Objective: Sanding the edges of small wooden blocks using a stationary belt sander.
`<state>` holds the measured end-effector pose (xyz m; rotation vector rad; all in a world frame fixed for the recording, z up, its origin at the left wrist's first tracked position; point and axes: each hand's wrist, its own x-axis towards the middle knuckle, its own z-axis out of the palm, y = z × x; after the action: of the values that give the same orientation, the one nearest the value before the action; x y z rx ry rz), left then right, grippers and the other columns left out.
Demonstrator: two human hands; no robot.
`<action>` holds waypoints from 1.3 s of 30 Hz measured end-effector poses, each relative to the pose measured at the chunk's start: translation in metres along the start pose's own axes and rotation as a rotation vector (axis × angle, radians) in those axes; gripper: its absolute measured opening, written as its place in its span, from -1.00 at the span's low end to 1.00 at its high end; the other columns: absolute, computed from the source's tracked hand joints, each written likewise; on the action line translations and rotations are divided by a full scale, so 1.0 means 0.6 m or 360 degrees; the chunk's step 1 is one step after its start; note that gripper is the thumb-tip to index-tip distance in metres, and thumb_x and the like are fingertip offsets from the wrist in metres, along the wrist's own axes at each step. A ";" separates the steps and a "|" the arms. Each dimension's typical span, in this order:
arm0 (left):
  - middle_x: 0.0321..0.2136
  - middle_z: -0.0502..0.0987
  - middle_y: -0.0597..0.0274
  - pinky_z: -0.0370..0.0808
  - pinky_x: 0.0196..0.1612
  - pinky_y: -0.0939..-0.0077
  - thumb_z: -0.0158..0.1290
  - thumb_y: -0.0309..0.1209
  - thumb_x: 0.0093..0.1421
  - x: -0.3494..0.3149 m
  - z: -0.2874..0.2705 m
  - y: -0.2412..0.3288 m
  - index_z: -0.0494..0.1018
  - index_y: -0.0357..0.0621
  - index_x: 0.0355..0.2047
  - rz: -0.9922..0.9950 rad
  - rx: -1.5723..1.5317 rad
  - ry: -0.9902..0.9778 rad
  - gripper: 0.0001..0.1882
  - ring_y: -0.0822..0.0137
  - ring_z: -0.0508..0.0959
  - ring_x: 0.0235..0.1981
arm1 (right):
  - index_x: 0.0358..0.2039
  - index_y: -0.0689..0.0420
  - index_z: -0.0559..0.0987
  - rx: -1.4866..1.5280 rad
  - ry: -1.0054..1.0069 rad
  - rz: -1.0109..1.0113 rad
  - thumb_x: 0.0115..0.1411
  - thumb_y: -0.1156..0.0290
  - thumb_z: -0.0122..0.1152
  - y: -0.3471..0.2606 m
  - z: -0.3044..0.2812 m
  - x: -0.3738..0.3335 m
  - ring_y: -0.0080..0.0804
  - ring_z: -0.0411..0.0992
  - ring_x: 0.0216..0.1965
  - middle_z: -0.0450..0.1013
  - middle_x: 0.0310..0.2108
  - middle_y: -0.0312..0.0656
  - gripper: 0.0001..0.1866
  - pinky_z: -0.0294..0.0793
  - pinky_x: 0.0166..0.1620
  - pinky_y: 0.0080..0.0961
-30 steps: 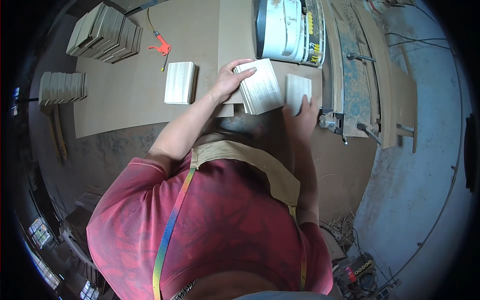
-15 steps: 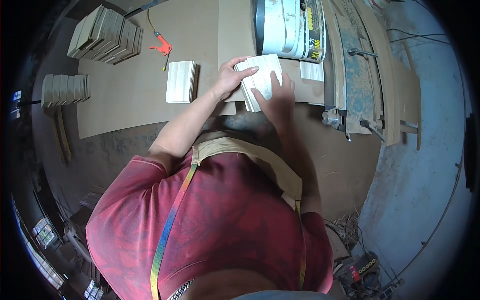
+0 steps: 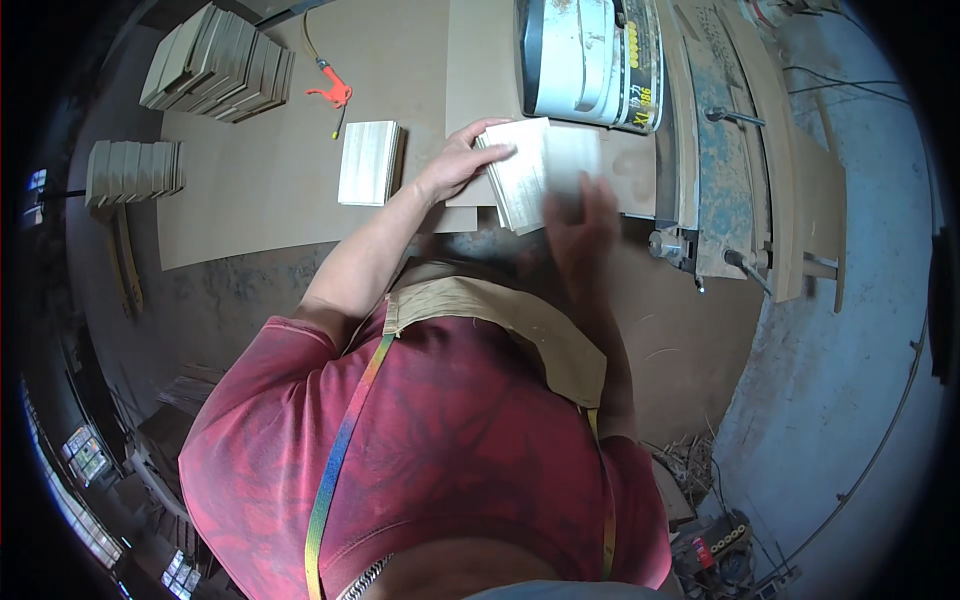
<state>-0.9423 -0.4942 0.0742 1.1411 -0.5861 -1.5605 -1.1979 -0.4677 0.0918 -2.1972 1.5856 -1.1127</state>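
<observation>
A stack of thin, pale wooden boards (image 3: pixel 517 180) is gripped at its left side by my left hand (image 3: pixel 461 165), thumb on top and fingers around the far edge. My right hand (image 3: pixel 585 225) is smeared by motion just right of the stack. At its fingertips is a single pale wooden board (image 3: pixel 576 152), also blurred, close against the stack's right side. Left of my left hand, another stack of boards (image 3: pixel 368 163) stands on the brown sheet-covered table (image 3: pixel 250 200).
A pale blue-white machine (image 3: pixel 580 60) stands just beyond my hands. Farther right is a worn metal bench with clamps (image 3: pixel 715 150). An orange air blow gun (image 3: pixel 332 90) lies at the back left, near a large board pile (image 3: pixel 215 65) and a smaller row of boards (image 3: pixel 135 172).
My right hand has come off the stack and moved right and slightly nearer, with a blurred board at its fingers. The pale board that lay below the machine is gone from there.
</observation>
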 end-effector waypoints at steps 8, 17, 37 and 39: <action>-0.05 0.70 0.07 0.68 -0.05 0.45 0.38 -0.51 0.32 0.009 0.001 0.007 0.56 -0.20 0.27 -0.0102 0.0202 -0.0030 -0.48 0.30 0.71 -0.13 | 0.11 0.21 0.69 -0.0893 0.0143 -0.0213 0.27 0.28 0.45 0.188 0.025 0.055 0.20 0.49 0.16 0.58 0.10 0.10 -0.56 0.55 0.22 -0.06; -0.11 0.71 0.11 0.67 -0.07 0.52 0.38 -0.49 0.32 0.013 0.038 0.003 0.60 -0.19 0.22 0.0150 0.0429 0.0197 -0.54 0.37 0.68 -0.18 | 0.14 0.25 0.66 -0.0139 -0.0029 -0.0038 0.18 0.15 0.55 0.001 0.078 0.059 0.24 0.47 0.11 0.52 0.11 0.22 -0.40 0.57 0.15 0.01; -0.11 0.73 0.18 0.64 -0.03 0.57 0.44 -0.43 0.28 0.024 0.023 0.007 0.69 -0.16 0.16 0.0203 0.0492 0.0169 -0.57 0.42 0.67 -0.19 | 0.10 0.34 0.65 -0.0257 -0.0261 -0.0207 0.21 0.25 0.54 0.009 0.070 0.073 0.23 0.47 0.17 0.49 0.23 0.24 -0.45 0.58 0.19 -0.02; -0.11 0.73 0.18 0.63 -0.03 0.58 0.44 -0.43 0.28 0.022 0.019 -0.001 0.69 -0.15 0.16 0.0222 0.0515 0.0192 -0.57 0.42 0.67 -0.19 | 0.09 0.31 0.67 -0.0189 -0.0480 -0.0016 0.18 0.21 0.58 -0.030 0.058 0.050 0.21 0.50 0.15 0.51 0.22 0.24 -0.43 0.58 0.19 -0.03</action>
<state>-0.9525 -0.5084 0.0740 1.3936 -0.8397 -1.2972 -1.1571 -0.4957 0.0917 -2.3167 1.5429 -0.6632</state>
